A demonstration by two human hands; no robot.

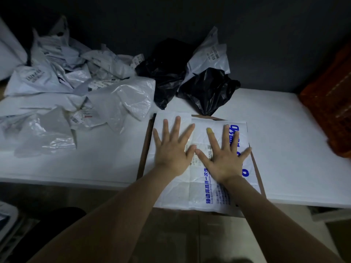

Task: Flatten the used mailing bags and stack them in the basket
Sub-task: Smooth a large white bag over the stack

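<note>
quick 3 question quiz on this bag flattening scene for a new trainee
1. True or false: the left hand and the right hand both lie flat, fingers spread, on the white bag with blue print.
2. Where is the pile of crumpled white bags?
A) left of the hands
B) right of the hands
C) under the hands
3. Fill in: the orange basket sits at the ___ edge of the view.

Key: 1 true; 2 A; 3 right
</note>
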